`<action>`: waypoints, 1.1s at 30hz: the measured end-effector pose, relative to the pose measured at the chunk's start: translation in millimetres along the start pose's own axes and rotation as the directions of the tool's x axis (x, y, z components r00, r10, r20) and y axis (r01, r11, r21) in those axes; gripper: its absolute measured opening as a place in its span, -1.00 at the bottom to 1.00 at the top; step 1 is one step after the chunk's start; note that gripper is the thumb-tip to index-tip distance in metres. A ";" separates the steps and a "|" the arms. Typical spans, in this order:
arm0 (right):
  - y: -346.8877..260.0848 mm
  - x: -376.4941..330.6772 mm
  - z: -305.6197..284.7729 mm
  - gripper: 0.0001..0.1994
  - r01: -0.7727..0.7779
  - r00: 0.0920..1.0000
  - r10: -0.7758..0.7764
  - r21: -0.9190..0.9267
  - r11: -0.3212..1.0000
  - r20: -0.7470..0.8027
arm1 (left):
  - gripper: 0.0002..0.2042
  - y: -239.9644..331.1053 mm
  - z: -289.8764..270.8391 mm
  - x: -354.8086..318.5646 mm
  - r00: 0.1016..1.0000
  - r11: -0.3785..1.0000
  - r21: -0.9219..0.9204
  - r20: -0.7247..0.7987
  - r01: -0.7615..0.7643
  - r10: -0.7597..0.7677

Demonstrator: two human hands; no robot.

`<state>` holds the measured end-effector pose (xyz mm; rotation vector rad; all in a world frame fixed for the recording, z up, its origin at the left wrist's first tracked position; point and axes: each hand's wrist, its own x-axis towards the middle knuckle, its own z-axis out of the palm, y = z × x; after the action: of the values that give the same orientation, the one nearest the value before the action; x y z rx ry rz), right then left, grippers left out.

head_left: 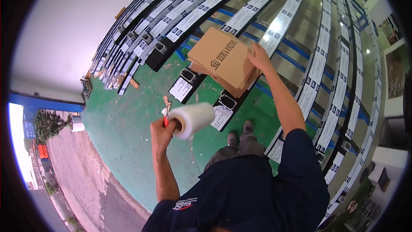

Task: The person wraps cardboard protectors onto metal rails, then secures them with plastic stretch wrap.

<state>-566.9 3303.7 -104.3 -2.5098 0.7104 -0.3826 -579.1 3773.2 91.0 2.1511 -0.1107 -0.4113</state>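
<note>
- While a glossy, cylindrical roll of clear stretch film [194, 119] is gripped at its core end by the left hand [162, 131], a small red-handled tool [165, 118] is also pinched in the same fist; what kind of tool it is cannot be told.
- A stack of flat, matte brown cardboard sheets [223, 60] is grasped along its right edge by the right hand [259, 56], with the fingers curled over the top sheet.
- The cardboard stack is held above the near ends of long dark metal profiles [240, 17], which are wrapped in smooth white protective film with small printed labels and laid side by side.
- Hollow, square-cut ends are shown by the nearest profiles, just below the cardboard's lower corner.
- The painted green floor [128, 129] is seen to be scuffed and worn, with small cardboard scraps [134, 83] lying near the profile ends.
- Open floor is left to the left of the hands; to the right, closely ranked profiles fill the ground.
</note>
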 end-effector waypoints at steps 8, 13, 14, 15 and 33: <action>56.8 -213.5 -66.3 -0.40 -0.215 0.939 0.341 0.701 0.680 -0.042 | -0.81 86.0 52.2 78.8 0.925 0.946 -0.108 0.200 -0.307 0.323; 73.0 -350.2 -105.5 -0.50 -0.329 0.829 0.558 0.797 0.507 -0.012 | -0.75 152.7 124.9 126.3 0.818 0.882 -0.122 0.334 -0.456 0.469; 71.2 -369.2 -113.1 -0.51 -0.344 0.785 0.619 0.802 0.489 -0.041 | -0.75 164.0 144.7 137.3 0.787 0.851 -0.063 0.351 -0.521 0.508; 70.4 -381.8 -120.5 -0.52 -0.354 0.736 0.674 0.808 0.470 -0.069 | -0.74 165.0 167.6 155.3 0.766 0.823 -0.019 0.355 -0.567 0.536; 68.9 -441.6 -136.4 -0.51 -0.369 0.574 0.812 0.850 0.375 -0.109 | -0.55 176.9 463.1 -30.5 0.349 0.456 0.107 0.799 -0.884 0.490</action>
<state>-1012.4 3443.5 -83.9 -1.1413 1.3200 -0.8735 -748.5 3315.6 -1.8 2.0464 -1.7923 -0.6446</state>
